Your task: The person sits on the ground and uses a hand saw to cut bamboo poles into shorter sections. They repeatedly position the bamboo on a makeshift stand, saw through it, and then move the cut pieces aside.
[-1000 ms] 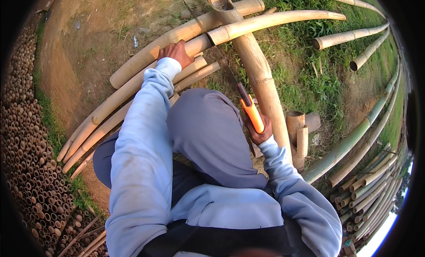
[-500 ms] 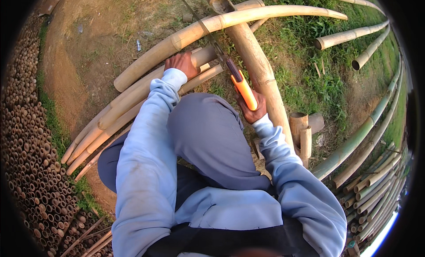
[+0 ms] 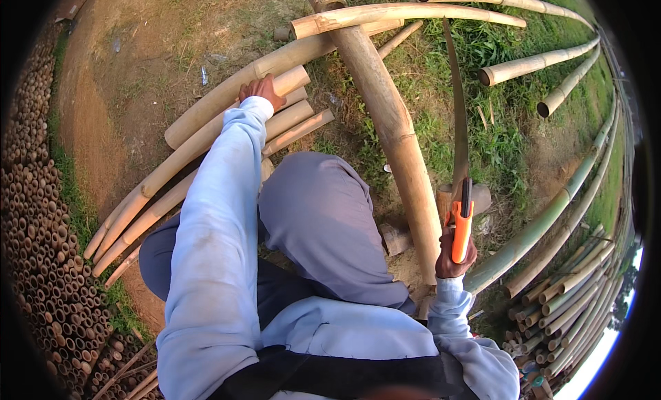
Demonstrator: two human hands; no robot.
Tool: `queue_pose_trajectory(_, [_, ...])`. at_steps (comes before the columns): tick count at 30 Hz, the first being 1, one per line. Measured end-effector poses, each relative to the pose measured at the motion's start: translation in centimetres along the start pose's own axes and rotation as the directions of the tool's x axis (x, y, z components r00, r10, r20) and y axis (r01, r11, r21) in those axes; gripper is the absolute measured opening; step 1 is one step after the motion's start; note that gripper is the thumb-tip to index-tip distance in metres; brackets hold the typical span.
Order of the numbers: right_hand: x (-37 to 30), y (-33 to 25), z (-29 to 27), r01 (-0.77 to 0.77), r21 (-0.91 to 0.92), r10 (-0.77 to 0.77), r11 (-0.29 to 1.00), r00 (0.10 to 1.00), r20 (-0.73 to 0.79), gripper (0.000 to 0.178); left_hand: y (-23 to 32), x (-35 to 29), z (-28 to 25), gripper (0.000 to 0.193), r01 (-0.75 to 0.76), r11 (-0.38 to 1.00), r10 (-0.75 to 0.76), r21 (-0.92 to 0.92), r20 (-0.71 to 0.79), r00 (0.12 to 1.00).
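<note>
My left hand (image 3: 261,91) is closed over a bamboo pole (image 3: 206,132), close to its cut end. Several other cut bamboo poles lie alongside, running toward the lower left. My right hand (image 3: 454,252) grips the orange handle of a handsaw (image 3: 460,124). The saw's long blade points away from me, to the right of the poles and apart from them. Between my hands, a thick bamboo log (image 3: 392,114) runs away from me. A shorter curved bamboo piece (image 3: 406,14) rests across its far part.
Many bamboo pieces are stacked with ends showing (image 3: 48,262) at far left. Loose poles (image 3: 537,62) lie on grass at upper right. A long green pole (image 3: 530,241) and a heap of poles (image 3: 571,296) are at right. My bent knee (image 3: 317,214) is between my arms.
The handsaw has come away from the poles and swung right and nearer to me. My left hand has moved slightly left with its pole. The curved piece's left end now shows.
</note>
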State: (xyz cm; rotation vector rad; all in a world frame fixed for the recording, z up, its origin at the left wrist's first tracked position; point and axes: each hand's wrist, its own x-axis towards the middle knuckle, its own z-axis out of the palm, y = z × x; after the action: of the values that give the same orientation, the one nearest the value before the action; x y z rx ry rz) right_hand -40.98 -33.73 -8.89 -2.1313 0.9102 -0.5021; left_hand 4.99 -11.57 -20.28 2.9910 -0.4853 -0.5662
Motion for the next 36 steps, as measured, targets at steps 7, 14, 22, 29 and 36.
queue_pose_trajectory(7, [2.5,3.0,0.7,-0.014,-0.106,0.004,0.994,0.995,-0.096,0.016,-3.2,-0.6,-3.7,0.101,-0.139,0.990,0.127,-0.037,-0.219,0.967])
queue_pose_trajectory(14, [2.1,4.5,0.3,-0.062,-0.123,0.038,0.990,0.981,-0.189,0.018,-9.3,-2.6,-13.1,0.082,-0.220,0.975,0.216,0.016,-0.287,0.933])
queue_pose_trajectory(22, [4.1,3.7,2.6,-0.240,-0.106,0.196,0.965,0.928,-0.316,0.029,-13.5,-10.9,-19.8,0.075,-0.242,0.963,0.217,-0.121,-0.188,0.958])
queue_pose_trajectory(29, [6.5,1.8,7.5,0.076,-0.130,-0.104,0.989,0.969,-0.224,0.034,-13.3,-23.8,-20.0,0.070,-0.306,0.848,0.268,-0.433,-0.147,0.952])
queue_pose_trajectory(36, [10.7,-0.5,14.2,0.226,-0.318,-0.202,0.921,0.974,0.106,0.052,-11.5,-35.7,-16.5,0.061,-0.324,0.719,0.271,-0.615,-0.181,0.945])
